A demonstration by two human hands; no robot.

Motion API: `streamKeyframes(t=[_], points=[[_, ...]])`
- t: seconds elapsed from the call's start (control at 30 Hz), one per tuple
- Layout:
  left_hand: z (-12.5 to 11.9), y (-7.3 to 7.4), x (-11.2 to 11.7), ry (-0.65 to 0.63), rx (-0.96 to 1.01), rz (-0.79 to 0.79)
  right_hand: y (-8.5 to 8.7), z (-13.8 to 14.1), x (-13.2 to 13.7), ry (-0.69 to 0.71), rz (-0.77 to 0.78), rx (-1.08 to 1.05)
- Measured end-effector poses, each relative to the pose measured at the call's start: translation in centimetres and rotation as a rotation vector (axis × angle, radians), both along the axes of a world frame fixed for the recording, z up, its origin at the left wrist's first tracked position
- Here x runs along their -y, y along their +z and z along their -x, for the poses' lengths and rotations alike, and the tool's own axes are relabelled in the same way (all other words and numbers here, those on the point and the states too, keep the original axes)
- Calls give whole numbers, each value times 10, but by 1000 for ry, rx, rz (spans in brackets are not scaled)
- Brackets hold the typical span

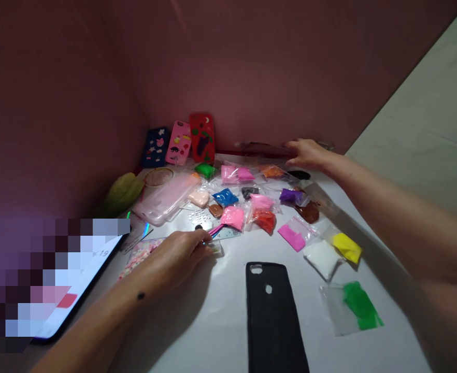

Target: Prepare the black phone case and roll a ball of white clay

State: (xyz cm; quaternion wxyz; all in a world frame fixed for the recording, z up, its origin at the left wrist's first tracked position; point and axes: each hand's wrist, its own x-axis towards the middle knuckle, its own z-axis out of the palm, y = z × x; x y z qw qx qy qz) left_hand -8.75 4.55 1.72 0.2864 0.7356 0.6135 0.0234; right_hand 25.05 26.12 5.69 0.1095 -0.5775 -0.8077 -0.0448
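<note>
My left hand (184,251) is closed, thumb and fingers pinched at a small clear plastic box (216,248). Thin pink and blue sticks (216,231) lie right by its fingertips. At the back, my right hand (308,154) reaches toward clear plastic wrapping (261,146), fingers apart; whether they touch it is unclear. Below that hand lies a dark oval piece (298,175). In front of me a black phone case (273,316) lies flat. Small bags of coloured clay surround the hands, including blue (225,197), red (263,220), purple (291,196) and white (324,257).
Three decorated phone cases, blue (155,147), pink (179,142) and red (202,137), lean at the back wall. A clear phone case (170,197) lies left of the bags. A lit phone (92,272) stands at left. Yellow (347,247) and green (362,305) clay bags lie right.
</note>
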Motion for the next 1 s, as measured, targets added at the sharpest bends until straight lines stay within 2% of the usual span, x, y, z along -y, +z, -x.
streamKeyframes(t=[0.1,0.23,0.43,0.63,0.83,1.0], points=[[-1,2,1,7,-22,9,4,-8,6,-38,-47,-49],[-4,6,3,0,-10,5,7,-3,30,-25,-123,-173],[-5,5,4,-3,-7,13,-7,11,64,48,-7,-362],[-3,-4,-1,-23,1,-19,-12,0,91,-15,-31,-421],[-7,0,2,-20,43,10,-6,-7,146,-63,-8,-542],[-5,5,3,-14,136,83,-4,-5,195,-26,1,-581]])
